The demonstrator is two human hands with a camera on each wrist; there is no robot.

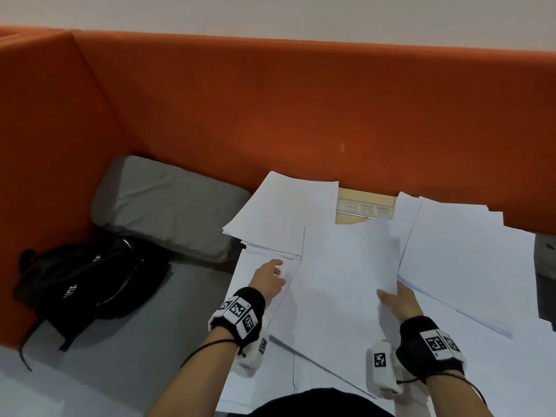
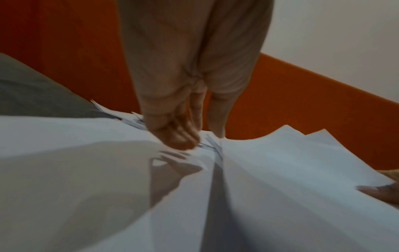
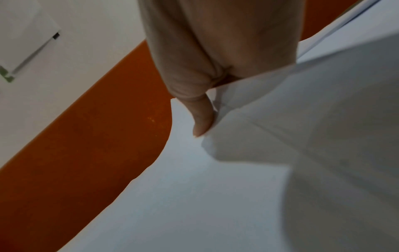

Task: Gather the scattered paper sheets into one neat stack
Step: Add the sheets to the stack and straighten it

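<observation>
The right hand (image 1: pixel 398 302) pinches a lifted white sheet (image 1: pixel 346 266) at its five-o'clock corner; the left hand (image 1: pixel 269 278), fingers loosely curled, touches loose sheets (image 1: pixel 282 218) spread at eleven o'clock.

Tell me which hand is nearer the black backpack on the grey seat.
Left. The left hand rests on the paper sheets at their left edge, on the side of the black backpack. The right hand holds a sheet farther right, across the pile.
</observation>
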